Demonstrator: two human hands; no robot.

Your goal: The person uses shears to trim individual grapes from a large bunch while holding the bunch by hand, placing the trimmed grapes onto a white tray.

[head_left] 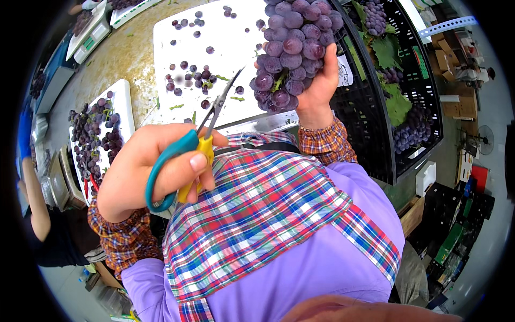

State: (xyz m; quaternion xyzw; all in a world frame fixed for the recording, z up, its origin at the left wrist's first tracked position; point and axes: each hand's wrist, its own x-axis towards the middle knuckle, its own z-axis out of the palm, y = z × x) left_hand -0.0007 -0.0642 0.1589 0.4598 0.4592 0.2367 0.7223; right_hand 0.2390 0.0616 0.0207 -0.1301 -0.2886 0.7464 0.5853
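Note:
My left hand (161,165) grips a pair of scissors (218,105) with one teal and one yellow handle. The thumb passes through the teal loop, and the narrow blades point up and away from me, nearly together. A large bunch of purple grapes (291,48) rests in my right hand (320,92), its palm beneath the fruit and its thumb along the right side. The scissor tips are to the left of the bunch, apart from it. Below both hands, a white board (225,48) carries loose grapes (197,76) and green stem bits (176,107).
On the right stands a black plastic crate (386,161) with grape bunches and leaves (396,104). A white tray (128,104) of grapes and red-handled scissors (90,183) lie to the left. Beyond are a weighing scale (90,42) and another person's blue-gloved hand (25,133).

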